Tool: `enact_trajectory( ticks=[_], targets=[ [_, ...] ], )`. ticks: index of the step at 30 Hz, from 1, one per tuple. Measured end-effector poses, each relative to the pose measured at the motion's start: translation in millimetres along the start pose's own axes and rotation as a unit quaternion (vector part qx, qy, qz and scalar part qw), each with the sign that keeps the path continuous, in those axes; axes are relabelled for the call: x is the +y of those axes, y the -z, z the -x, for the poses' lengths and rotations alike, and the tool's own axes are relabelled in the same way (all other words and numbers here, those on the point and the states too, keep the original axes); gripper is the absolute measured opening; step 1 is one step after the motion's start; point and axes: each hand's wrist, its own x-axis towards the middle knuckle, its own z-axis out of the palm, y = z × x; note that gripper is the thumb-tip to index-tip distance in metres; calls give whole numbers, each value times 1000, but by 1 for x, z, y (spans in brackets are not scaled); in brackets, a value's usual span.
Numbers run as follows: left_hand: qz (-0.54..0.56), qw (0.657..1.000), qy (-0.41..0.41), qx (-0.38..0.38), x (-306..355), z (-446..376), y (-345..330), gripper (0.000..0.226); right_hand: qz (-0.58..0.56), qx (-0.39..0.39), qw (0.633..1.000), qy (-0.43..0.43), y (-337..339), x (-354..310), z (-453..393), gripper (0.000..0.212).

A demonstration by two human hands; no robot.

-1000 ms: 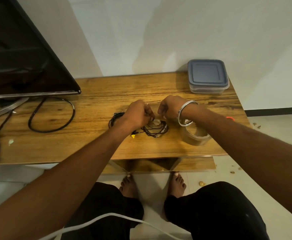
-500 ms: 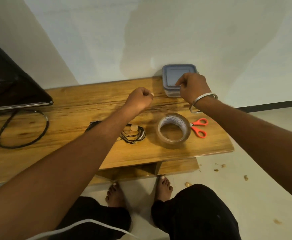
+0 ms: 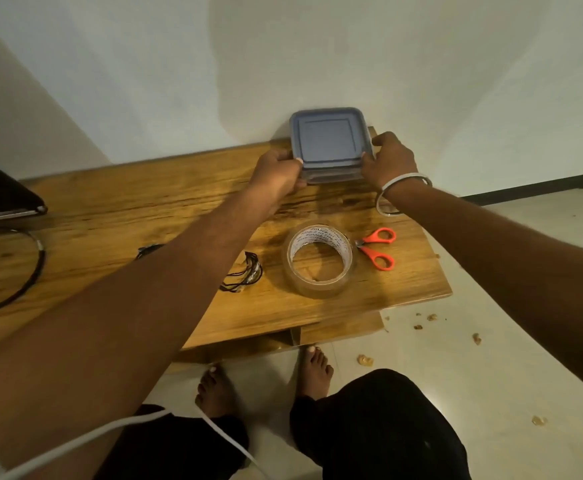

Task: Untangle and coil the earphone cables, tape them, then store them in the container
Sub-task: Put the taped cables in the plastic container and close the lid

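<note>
Earphones (image 3: 245,277) are lying coiled on the worktop (image 3: 116,209) beside the tape (image 3: 319,261). We are gripping the container (image 3: 329,147) at the wall, left hand (image 3: 276,174) and right hand (image 3: 388,159) fingers curled round opposite sides, probably steadying it to open the lid.

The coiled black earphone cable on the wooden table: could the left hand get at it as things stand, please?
Probably not at once: the left hand grips the lidded grey plastic container. Once freed, yes; the coiled black earphone cable lies uncovered beside the left forearm.
</note>
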Motion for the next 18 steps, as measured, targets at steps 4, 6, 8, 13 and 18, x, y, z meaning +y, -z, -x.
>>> enact_trajectory(
  ticks=[4,6,8,13,18],
  targets=[
    [25,999,22,24,-6,9,20,5,7,-9,1000,21,-9,-13,10,42],
    [47,998,31,41,-12,15,34,6,5,-19,999,31,-17,-22,20,42],
    [72,995,41,49,-20,23,48,14,2,-30,999,38,-25,-32,30,41],
    [160,980,67,94,-39,44,82,25,3,-77,995,63,-46,-58,57,40],
    [151,978,72,128,-54,55,108,34,33,-119,989,78,-57,-76,76,44]
  ],
)
